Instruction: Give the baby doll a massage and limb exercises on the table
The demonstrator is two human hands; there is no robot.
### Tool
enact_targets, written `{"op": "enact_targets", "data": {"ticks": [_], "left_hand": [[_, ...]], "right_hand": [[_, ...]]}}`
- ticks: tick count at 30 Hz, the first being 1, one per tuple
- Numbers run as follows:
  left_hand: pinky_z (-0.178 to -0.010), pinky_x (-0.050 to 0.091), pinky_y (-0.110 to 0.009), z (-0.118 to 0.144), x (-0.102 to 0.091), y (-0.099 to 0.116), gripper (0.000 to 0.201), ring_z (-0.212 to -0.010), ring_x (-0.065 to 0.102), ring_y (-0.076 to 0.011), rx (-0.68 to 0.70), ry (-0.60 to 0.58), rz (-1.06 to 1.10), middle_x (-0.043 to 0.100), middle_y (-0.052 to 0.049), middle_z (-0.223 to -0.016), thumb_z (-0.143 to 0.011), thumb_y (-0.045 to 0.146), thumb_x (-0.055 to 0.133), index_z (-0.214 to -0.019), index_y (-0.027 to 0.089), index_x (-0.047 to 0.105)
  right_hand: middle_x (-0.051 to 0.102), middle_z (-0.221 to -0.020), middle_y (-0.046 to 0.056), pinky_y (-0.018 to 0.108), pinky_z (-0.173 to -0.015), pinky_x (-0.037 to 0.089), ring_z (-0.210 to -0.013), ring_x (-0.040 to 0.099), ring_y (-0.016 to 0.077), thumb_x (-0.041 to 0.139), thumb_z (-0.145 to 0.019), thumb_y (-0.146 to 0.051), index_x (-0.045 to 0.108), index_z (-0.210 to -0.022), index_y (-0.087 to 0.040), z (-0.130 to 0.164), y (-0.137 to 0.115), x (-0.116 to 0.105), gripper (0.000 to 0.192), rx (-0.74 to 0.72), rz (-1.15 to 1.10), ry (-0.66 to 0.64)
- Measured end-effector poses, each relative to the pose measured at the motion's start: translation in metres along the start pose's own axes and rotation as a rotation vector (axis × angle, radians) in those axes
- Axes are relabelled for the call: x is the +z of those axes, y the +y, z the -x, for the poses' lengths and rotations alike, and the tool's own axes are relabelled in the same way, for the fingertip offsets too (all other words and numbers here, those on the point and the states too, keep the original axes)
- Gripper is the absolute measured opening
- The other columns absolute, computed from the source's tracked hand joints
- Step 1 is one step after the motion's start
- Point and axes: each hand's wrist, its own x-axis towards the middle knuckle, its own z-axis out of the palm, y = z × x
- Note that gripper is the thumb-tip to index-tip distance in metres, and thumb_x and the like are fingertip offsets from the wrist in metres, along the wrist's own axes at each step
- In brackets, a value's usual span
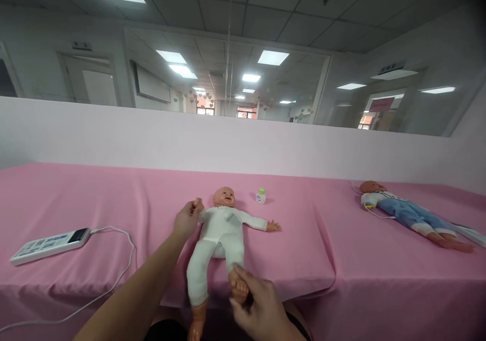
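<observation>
From the head camera, a baby doll in a white romper (220, 232) lies on its back on a table covered with a pink cloth (114, 199), head toward the far wall and legs reaching the near edge, where the feet hang over the cloth's drop. This doll serves as the landmark for everything else.

The left hand (186, 220) is at the doll's arm on the left of the picture, up beside its head; the fingers curl around the doll's small hand and grasp it. The right hand (260, 305) is at the doll's foot on the right of the picture, at the table's near edge; thumb and fingers close around the bare foot (238, 284) and hold it. The doll's other leg runs down beside it, its bare foot below the table edge, not touched by either hand. The doll's other arm lies stretched out flat on the cloth, away from both hands.

Just beyond that outstretched arm, near the doll's head, stands a small white bottle with a green cap (260, 196), upright. Well apart from the doll, at the left of the picture, a white power strip (49, 244) lies flat with its white cable (114, 280) looping toward the near edge. Well apart on the other side, a second doll in blue trousers (408, 212) lies on its back.
</observation>
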Motion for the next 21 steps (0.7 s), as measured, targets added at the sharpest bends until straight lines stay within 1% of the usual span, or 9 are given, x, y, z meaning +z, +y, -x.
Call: {"op": "enact_targets", "data": {"ticks": [2, 5, 8, 10, 12, 14, 17, 19, 21], "left_hand": [[-0.095, 0.05, -0.037, 0.006, 0.01, 0.021, 0.024, -0.104, 0.07, -0.0287, 0.152, -0.153, -0.22, 0.079, -0.005, -0.106, -0.094, 0.043, 0.06, -0.106, 0.026, 0.073], [-0.094, 0.047, -0.039, 0.012, 0.025, 0.041, 0.029, -0.108, 0.068, -0.0318, 0.297, -0.238, -0.392, 0.077, -0.011, -0.113, -0.095, 0.038, 0.059, -0.114, 0.023, 0.075], [-0.096, 0.046, -0.039, 0.017, 0.038, 0.041, 0.03, -0.112, 0.066, -0.0307, 0.42, -0.334, -0.543, 0.076, -0.013, -0.117, -0.095, 0.029, 0.056, -0.118, 0.022, 0.075], [-0.098, 0.045, -0.04, 0.02, 0.044, 0.037, 0.031, -0.113, 0.066, -0.0308, 0.489, -0.402, -0.647, 0.075, -0.015, -0.119, -0.095, 0.026, 0.056, -0.118, 0.021, 0.076], [-0.099, 0.045, -0.042, 0.024, 0.046, 0.033, 0.031, -0.113, 0.066, -0.0323, 0.515, -0.422, -0.717, 0.074, -0.016, -0.119, -0.093, 0.025, 0.059, -0.118, 0.02, 0.075], [-0.095, 0.046, -0.041, 0.024, 0.044, 0.032, 0.028, -0.108, 0.067, -0.0316, 0.5, -0.411, -0.714, 0.075, -0.016, -0.115, -0.094, 0.027, 0.058, -0.114, 0.02, 0.075], [-0.083, 0.048, -0.036, 0.017, 0.031, 0.029, 0.023, -0.095, 0.07, -0.0276, 0.397, -0.339, -0.572, 0.077, -0.011, -0.104, -0.097, 0.033, 0.055, -0.105, 0.023, 0.074], [-0.08, 0.05, -0.036, 0.008, 0.018, 0.021, 0.022, -0.09, 0.071, -0.027, 0.25, -0.226, -0.421, 0.077, -0.008, -0.097, -0.096, 0.04, 0.058, -0.101, 0.023, 0.072], [-0.081, 0.054, -0.036, -0.001, 0.003, 0.008, 0.022, -0.091, 0.073, -0.027, 0.041, -0.08, -0.176, 0.078, -0.009, -0.097, -0.095, 0.04, 0.061, -0.102, 0.021, 0.07]], "right_hand": [[0.081, -0.095, 0.004, 0.029, -0.071, 0.064, -0.069, 0.075, 0.0194, 0.066, -0.081, -0.021, 0.057, -0.148, -0.022, -0.025, -0.005, -0.01, 0.067, 0.077, 0.027, 0.021], [0.079, -0.086, 0.003, 0.03, -0.069, 0.063, -0.061, 0.071, 0.0182, 0.067, -0.083, -0.022, 0.059, -0.146, -0.018, -0.061, -0.004, -0.015, 0.064, 0.157, 0.032, 0.021], [0.08, -0.091, 0.007, 0.035, -0.079, 0.063, -0.072, 0.074, 0.0219, 0.07, -0.083, -0.023, 0.059, -0.146, -0.015, -0.083, 0.005, -0.007, 0.065, 0.193, 0.061, 0.0], [0.08, -0.093, 0.008, 0.038, -0.078, 0.062, -0.075, 0.075, 0.0236, 0.07, -0.084, -0.023, 0.059, -0.148, -0.015, -0.089, 0.012, 0.002, 0.066, 0.212, 0.086, -0.034], [0.081, -0.095, 0.009, 0.037, -0.077, 0.062, -0.077, 0.075, 0.0242, 0.069, -0.084, -0.022, 0.058, -0.149, -0.016, -0.089, 0.016, 0.009, 0.066, 0.228, 0.089, -0.047], [0.081, -0.096, 0.009, 0.037, -0.077, 0.062, -0.079, 0.075, 0.0241, 0.069, -0.083, -0.021, 0.057, -0.149, -0.017, -0.085, 0.016, 0.009, 0.067, 0.223, 0.062, -0.029], [0.081, -0.099, 0.008, 0.036, -0.08, 0.063, -0.082, 0.077, 0.0239, 0.069, -0.084, -0.022, 0.058, -0.149, -0.018, -0.071, 0.009, -0.003, 0.066, 0.186, -0.001, 0.034], [0.081, -0.099, 0.007, 0.035, -0.079, 0.063, -0.081, 0.077, 0.0231, 0.068, -0.085, -0.024, 0.059, -0.147, -0.019, -0.056, 0.002, -0.016, 0.063, 0.173, -0.029, 0.057], [0.08, -0.096, 0.006, 0.033, -0.076, 0.063, -0.076, 0.076, 0.0217, 0.067, -0.084, -0.023, 0.06, -0.145, -0.019, -0.037, -0.007, -0.027, 0.061, 0.157, -0.035, 0.04]]}}
